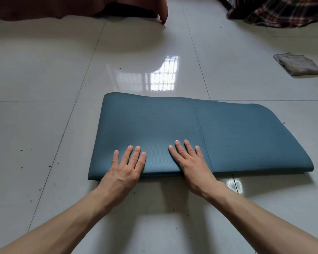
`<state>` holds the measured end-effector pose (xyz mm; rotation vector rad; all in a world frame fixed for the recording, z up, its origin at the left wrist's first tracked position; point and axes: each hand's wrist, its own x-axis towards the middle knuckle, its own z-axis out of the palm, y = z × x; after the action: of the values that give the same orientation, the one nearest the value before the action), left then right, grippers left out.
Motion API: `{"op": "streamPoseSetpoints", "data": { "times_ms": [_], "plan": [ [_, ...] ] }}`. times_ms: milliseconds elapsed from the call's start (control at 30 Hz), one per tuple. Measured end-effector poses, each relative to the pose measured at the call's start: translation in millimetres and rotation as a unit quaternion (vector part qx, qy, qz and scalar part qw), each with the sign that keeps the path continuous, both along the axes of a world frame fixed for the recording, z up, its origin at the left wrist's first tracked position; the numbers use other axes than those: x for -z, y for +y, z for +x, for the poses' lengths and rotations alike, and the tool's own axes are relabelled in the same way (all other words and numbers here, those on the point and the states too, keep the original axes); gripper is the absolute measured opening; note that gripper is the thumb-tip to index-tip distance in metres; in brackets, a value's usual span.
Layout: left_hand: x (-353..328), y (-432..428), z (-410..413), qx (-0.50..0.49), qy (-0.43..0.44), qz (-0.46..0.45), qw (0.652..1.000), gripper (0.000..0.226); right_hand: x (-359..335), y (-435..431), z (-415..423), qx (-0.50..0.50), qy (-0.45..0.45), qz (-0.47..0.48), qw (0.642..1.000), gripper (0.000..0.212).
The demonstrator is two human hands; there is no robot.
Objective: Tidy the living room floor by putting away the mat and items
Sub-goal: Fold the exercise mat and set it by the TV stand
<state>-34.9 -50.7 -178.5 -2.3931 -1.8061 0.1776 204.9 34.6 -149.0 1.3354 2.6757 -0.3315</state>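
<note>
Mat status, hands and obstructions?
Left hand, right hand flat on folded mat, near edge. Grey cloth on floor, far right, clear of mat.

We see the teal mat [173, 129] folded flat in layers on the floor [44, 107]; a grey cloth [299, 65] lies well apart, far right.

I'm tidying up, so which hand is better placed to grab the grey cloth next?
Probably the right hand: the grey cloth lies beyond the mat on that side; the left hand is farther away.
</note>
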Motion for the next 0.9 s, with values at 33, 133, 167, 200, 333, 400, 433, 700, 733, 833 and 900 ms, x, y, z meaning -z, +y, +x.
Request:
{"op": "streamPoseSetpoints", "data": {
  "times_ms": [33, 133, 167, 200, 333, 400, 433, 700, 733, 833, 900],
  "plan": [
    [0.7, -2.7, -4.5, 0.002, 0.001, 0.008, 1.000, 0.064, -1.4, -2.4, -3.2, -0.005, -0.004, 0.000, 1.000, 0.089],
    [-0.5, -5.9, -8.9, -0.002, -0.007, 0.004, 1.000, 0.063, 1.5, -6.7, -8.0, -0.008, 0.000, -0.001, 1.000, 0.088],
    [-2.6, -5.6, -7.3, -0.012, -0.014, -0.009, 1.000, 0.062, 2.9, -5.9, -7.3, -0.005, 0.000, -0.006, 1.000, 0.090],
    [-5.7, -4.9, -4.6, -0.027, -0.017, -0.030, 0.999, 0.066, 4.1, -3.6, -5.6, -0.004, 0.000, -0.016, 1.000, 0.092],
    [-15.4, -0.3, 9.8, -0.066, -0.025, -0.116, 0.991, 0.100, 1.4, 5.6, 7.8, -0.009, 0.042, -0.092, 0.995, 0.106],
    [-22.5, 5.9, 16.7, -0.057, -0.039, -0.094, 0.993, 0.094, -2.3, 5.7, 16.2, 0.021, 0.086, -0.102, 0.991, 0.109],
    [-26.3, 10.4, 21.0, -0.053, -0.049, -0.087, 0.994, 0.090, -3.9, 6.1, 21.3, 0.037, 0.096, -0.098, 0.990, 0.108],
    [-40.4, 49.0, 77.6, -0.001, -0.081, -0.117, 0.990, 0.091, -7.5, 2.5, 86.7, 0.051, -0.013, -0.032, 0.998, 0.100],
    [-41.6, 53.1, 85.6, 0.002, -0.085, -0.118, 0.989, 0.090, -7.5, 2.0, 96.7, 0.078, -0.012, -0.015, 0.997, 0.097],
    [-44.4, 64.2, 106.2, 0.004, -0.086, -0.122, 0.989, 0.086, -7.1, 4.4, 129.5, 0.179, -0.001, 0.036, 0.983, 0.089],
    [-44.6, 68.2, 114.6, 0.007, -0.086, -0.124, 0.988, 0.085, -4.4, 6.6, 147.6, 0.240, 0.007, 0.083, 0.967, 0.080]
  ]
}}
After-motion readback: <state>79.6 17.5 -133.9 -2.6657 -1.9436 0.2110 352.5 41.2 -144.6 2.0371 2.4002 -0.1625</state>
